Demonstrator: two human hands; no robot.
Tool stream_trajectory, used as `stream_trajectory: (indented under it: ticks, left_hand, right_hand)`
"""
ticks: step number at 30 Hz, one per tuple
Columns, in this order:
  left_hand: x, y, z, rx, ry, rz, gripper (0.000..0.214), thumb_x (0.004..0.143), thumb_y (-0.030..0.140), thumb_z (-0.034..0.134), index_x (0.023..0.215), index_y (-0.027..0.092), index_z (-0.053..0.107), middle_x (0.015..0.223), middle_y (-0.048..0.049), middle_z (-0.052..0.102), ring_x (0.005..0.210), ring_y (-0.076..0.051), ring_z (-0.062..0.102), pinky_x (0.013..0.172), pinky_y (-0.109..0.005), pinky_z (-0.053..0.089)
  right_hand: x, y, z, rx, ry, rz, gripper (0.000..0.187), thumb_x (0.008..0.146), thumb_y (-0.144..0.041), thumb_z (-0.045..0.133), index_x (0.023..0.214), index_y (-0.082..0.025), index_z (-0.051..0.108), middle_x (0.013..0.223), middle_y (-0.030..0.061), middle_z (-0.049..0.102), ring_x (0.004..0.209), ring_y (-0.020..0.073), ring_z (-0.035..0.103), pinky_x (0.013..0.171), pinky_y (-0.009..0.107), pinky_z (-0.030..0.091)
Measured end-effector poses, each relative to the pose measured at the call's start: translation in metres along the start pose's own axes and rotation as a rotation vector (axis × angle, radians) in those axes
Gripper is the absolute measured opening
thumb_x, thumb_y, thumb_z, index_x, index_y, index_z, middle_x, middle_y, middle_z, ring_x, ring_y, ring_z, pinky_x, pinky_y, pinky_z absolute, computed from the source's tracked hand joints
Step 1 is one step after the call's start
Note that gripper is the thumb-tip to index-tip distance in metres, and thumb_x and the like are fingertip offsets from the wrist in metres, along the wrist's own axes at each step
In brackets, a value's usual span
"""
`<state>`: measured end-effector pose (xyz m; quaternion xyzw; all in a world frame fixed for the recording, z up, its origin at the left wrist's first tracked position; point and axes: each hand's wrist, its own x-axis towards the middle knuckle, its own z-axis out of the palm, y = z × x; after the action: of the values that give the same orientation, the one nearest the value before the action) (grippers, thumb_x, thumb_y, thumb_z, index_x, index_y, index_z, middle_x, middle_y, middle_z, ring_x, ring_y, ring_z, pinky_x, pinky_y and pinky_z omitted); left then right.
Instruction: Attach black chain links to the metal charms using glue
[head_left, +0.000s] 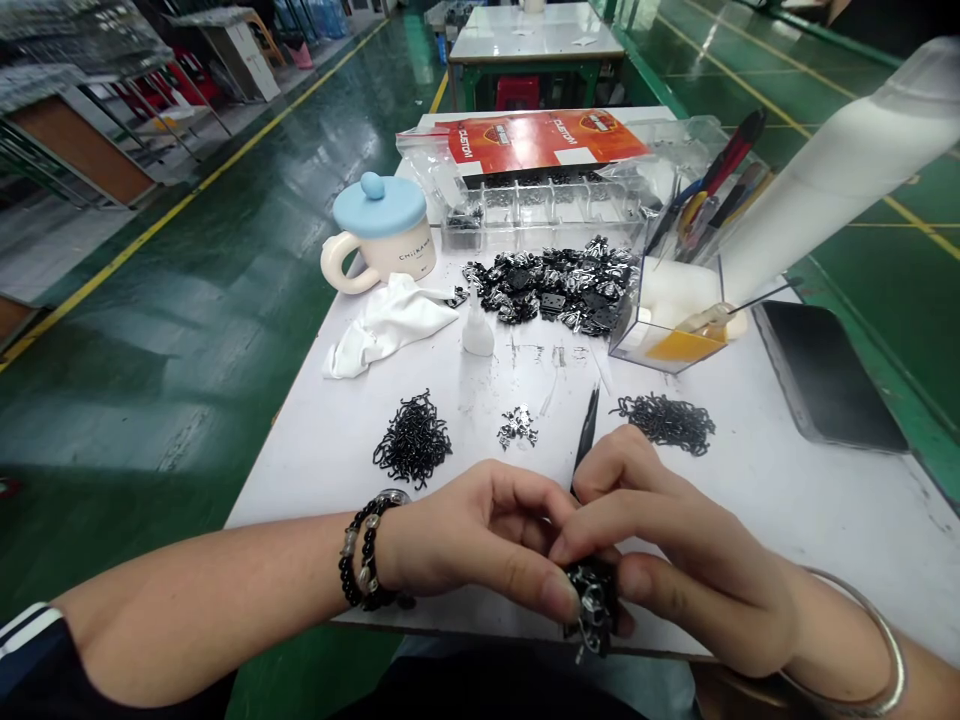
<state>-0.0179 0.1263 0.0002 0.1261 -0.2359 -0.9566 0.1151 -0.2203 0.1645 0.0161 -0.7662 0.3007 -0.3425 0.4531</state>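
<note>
Head view: a knobbly black-and-silver metal cluster (592, 605) sits between the two hands, well in front of the glossy heap of black metal pieces (547, 285). The left hand (480, 540), with a black beaded bracelet (370, 552) at its wrist, curves its fingers in and presses a fingertip onto the cluster. The right hand (675, 540), with a thin silver bangle (877, 650) at its wrist, closes its fingers around the cluster from the other side. Slim black tweezers (586, 430) stick up behind the right fingers; whether that hand grips them is hidden. In front of the heap lie a tangled pile of black wire loops (412, 440), a smaller silvery clump (517, 427), and another black loop pile (666, 422).
</note>
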Motion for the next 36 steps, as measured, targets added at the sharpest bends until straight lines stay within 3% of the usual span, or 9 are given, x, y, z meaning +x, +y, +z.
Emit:
stream_trajectory:
  ticks: [17, 20, 23, 26, 29, 32, 36]
  left_hand:
    - [-0.001, 0.007, 0.003, 0.114, 0.062, -0.060, 0.024, 0.064, 0.010, 0.080, 0.086, 0.011, 0.070, 0.085, -0.0042, 0.072, 0.078, -0.012, 0.068, 0.073, -0.019, 0.053]
    - [-0.001, 0.007, 0.002, 0.083, 0.016, -0.065, 0.026, 0.067, 0.014, 0.079, 0.092, 0.013, 0.070, 0.090, -0.0051, 0.070, 0.085, -0.016, 0.069, 0.077, -0.024, 0.054]
    - [-0.003, 0.006, 0.002, 0.050, -0.018, -0.058, 0.028, 0.068, 0.016, 0.078, 0.095, 0.015, 0.070, 0.096, -0.0063, 0.068, 0.090, -0.022, 0.069, 0.084, -0.034, 0.053]
    - [-0.004, 0.006, 0.002, 0.036, -0.003, -0.030, 0.027, 0.068, 0.016, 0.078, 0.094, 0.015, 0.070, 0.095, -0.0069, 0.068, 0.089, -0.023, 0.070, 0.083, -0.037, 0.053]
    - [-0.004, 0.007, 0.002, 0.034, 0.006, -0.021, 0.026, 0.069, 0.016, 0.078, 0.093, 0.014, 0.070, 0.094, -0.0072, 0.068, 0.089, -0.023, 0.070, 0.083, -0.035, 0.053]
    - [-0.004, 0.007, 0.001, 0.039, 0.002, -0.020, 0.026, 0.069, 0.016, 0.078, 0.093, 0.014, 0.070, 0.095, -0.0072, 0.068, 0.090, -0.023, 0.069, 0.084, -0.036, 0.053]
    - [-0.004, 0.007, 0.001, 0.055, -0.005, -0.019, 0.026, 0.069, 0.016, 0.078, 0.094, 0.014, 0.069, 0.096, -0.0073, 0.068, 0.090, -0.023, 0.070, 0.084, -0.035, 0.053]
  right_hand:
    - [0.006, -0.003, 0.006, 0.161, -0.025, 0.061, 0.010, 0.090, -0.023, 0.053, 0.094, -0.018, 0.060, 0.090, 0.0036, 0.047, 0.089, 0.0129, 0.049, 0.079, 0.026, 0.045]
    - [0.008, -0.007, 0.000, 0.060, -0.036, -0.006, 0.018, 0.092, -0.029, 0.050, 0.104, -0.019, 0.059, 0.090, 0.0043, 0.051, 0.089, 0.0143, 0.051, 0.084, 0.029, 0.044]
    - [0.002, -0.015, -0.022, -0.123, -0.009, -0.016, 0.031, 0.092, -0.030, 0.049, 0.121, -0.020, 0.048, 0.097, 0.0051, 0.056, 0.093, 0.0164, 0.052, 0.085, 0.031, 0.044]
    - [-0.018, -0.017, -0.055, -0.546, 0.182, 0.081, 0.022, 0.088, -0.021, 0.054, 0.110, -0.023, 0.052, 0.100, 0.0046, 0.057, 0.094, 0.0189, 0.052, 0.080, 0.032, 0.042]
    - [-0.049, -0.003, -0.080, -0.833, 0.122, 0.251, 0.008, 0.087, -0.028, 0.055, 0.094, -0.025, 0.058, 0.094, 0.0033, 0.058, 0.089, 0.0211, 0.052, 0.075, 0.036, 0.039]
    - [-0.074, 0.021, -0.086, -0.893, 0.107, 0.426, 0.009, 0.088, -0.029, 0.052, 0.092, -0.025, 0.059, 0.094, 0.0039, 0.058, 0.089, 0.0225, 0.053, 0.078, 0.039, 0.037]
    - [-0.082, 0.043, -0.077, -0.904, 0.162, 0.458, 0.011, 0.089, -0.030, 0.051, 0.089, -0.023, 0.060, 0.091, 0.0047, 0.056, 0.089, 0.0221, 0.053, 0.076, 0.037, 0.036]
